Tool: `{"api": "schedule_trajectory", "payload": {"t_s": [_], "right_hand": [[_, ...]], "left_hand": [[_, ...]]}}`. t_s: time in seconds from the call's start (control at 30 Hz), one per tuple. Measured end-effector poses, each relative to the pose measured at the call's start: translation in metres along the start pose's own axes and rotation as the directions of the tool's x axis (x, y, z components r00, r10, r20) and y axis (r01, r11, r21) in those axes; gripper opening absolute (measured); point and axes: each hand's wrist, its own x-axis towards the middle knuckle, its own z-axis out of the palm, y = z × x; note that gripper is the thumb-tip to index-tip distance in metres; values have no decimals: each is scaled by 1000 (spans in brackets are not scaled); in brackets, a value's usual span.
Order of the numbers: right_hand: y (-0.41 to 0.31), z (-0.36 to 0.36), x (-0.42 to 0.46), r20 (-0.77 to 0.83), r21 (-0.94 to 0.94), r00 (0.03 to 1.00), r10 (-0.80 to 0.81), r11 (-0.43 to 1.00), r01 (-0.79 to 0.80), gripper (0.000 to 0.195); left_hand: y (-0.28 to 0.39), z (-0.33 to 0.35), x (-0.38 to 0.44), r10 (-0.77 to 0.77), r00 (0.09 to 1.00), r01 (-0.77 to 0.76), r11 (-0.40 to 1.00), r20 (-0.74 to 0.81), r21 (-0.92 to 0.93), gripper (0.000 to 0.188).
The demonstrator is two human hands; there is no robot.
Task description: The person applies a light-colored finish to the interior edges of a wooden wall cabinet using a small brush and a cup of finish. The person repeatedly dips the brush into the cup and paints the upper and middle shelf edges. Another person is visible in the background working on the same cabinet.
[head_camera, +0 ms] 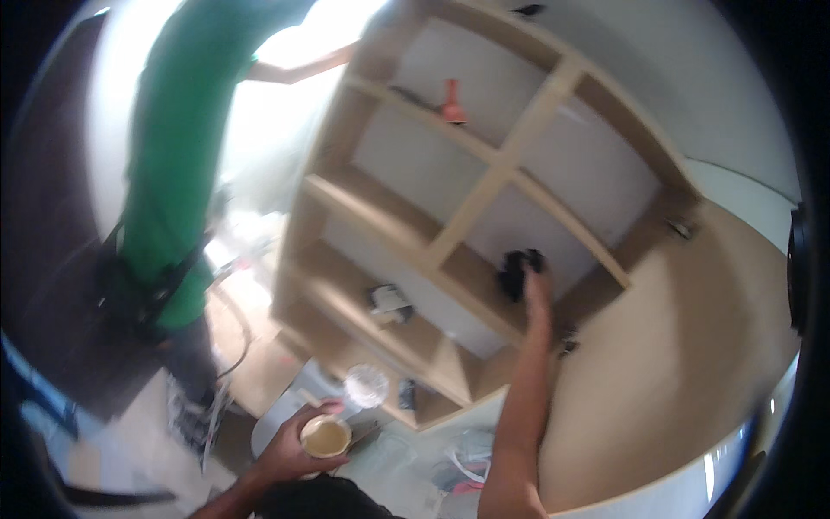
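My left hand (288, 447) holds a small round cup (326, 436) with a yellowish content, low in the view. Beside its fingers a short pale stick (310, 397) shows, but I cannot tell whether the hand holds it. My right hand (537, 285) reaches into a lower compartment of the wooden shelf unit (502, 165). Bunched black cloth (511, 275) is in its grip against the compartment's inside; blur hides the fingers' exact hold. The unit has pale back panels and light wood edges.
An orange-red tool (452, 104) lies on an upper shelf. A white and black object (391, 302) sits lower left. A hinged door panel (635, 376) stands swung out at right. Near the left, a person in a green shirt (175, 149) reaches towards the unit's side.
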Motion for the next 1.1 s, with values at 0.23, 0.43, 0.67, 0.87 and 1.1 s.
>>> {"api": "schedule_trajectory", "payload": {"t_s": [0.23, 0.43, 0.67, 0.87, 1.1], "right_hand": [[43, -62, -52, -104, -504, 963, -250, 848, 165, 62], [15, 48, -224, -44, 517, 995, 86, 854, -51, 39], [3, 151, -388, 831, 431, 555, 18, 610, -665, 34], [-2, 162, -409, 860, 447, 495, 127, 280, -849, 33], [-34, 169, -390, 845, 535, 519, 129, -222, -815, 33]], "left_hand": [[15, 0, 10, 125, 992, -126, 988, 26, 86, 87], [30, -4, 16, 179, 979, -170, 981, -96, 93, 91], [38, 7, 32, 206, 977, -200, 975, -51, 97, 95], [27, 22, 28, 183, 982, -179, 981, -54, 78, 84], [13, 27, 18, 213, 971, -193, 967, -109, 167, 84]]}}
